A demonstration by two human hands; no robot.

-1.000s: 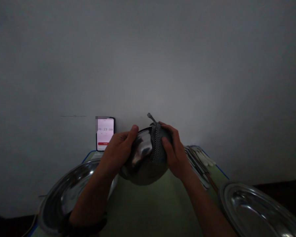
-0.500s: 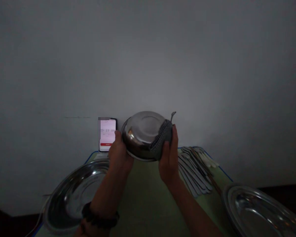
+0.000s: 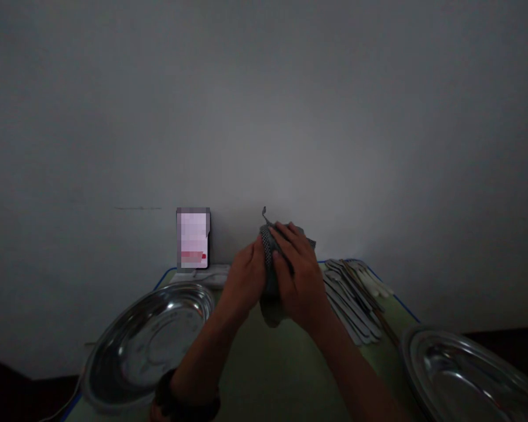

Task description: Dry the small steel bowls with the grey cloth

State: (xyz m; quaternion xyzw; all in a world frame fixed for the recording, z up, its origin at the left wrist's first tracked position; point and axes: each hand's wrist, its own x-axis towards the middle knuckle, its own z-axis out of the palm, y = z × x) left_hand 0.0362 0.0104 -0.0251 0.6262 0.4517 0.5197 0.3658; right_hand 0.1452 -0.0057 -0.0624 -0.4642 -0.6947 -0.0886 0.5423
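Observation:
Above the middle of the table, a metal bowl (image 3: 271, 315) is tipped nearly edge-on, most of it behind my hands and a cloth. My left hand (image 3: 246, 276) grips its left side, fingers closed. Over the bowl lies a dark grey cloth (image 3: 267, 245) with a checked, mesh-like band; a thin loop sticks up from its top. My right hand (image 3: 300, 274) presses the cloth against the bowl from the right, fingers bent over it. How the bowl's rim sits in my left palm is hidden.
A wide metal basin (image 3: 149, 346) stands at the left, another basin (image 3: 462, 375) at the front right. Several spoons and other utensils (image 3: 352, 299) lie right of my hands. A lit phone (image 3: 193, 237) leans upright near the wall (image 3: 264, 117), behind the green table (image 3: 281, 375).
The bowl has turned from bottom toward me to edge-on and dropped slightly. My hands have come closer together, and the right hand with the cloth has moved left, over the bowl.

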